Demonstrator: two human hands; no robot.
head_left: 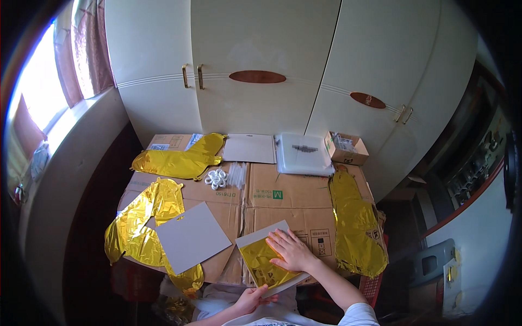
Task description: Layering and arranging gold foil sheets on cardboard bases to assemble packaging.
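Observation:
A folded gold foil balloon (265, 265) lies on a grey card (285, 225) at the table's near edge. My right hand (293, 251) rests flat on the foil with its fingers spread. At the card's near corner, my left hand (254, 300) pinches the edge, thumb on top and fingers partly hidden below. Just left is another grey card (193, 237), partly covering a flat gold foil balloon (144, 242) that hangs over the edge. A further gold balloon (356, 228) lies right of my right hand.
Flattened cardboard (288, 193) covers the table. Toward the back are a gold balloon (176, 164), white ribbon rolls (216, 178), clear straws (236, 175), a stack of grey cards (250, 149), clear plastic bags (304, 157) and a small carton (348, 156). Cabinets (261, 43) stand behind.

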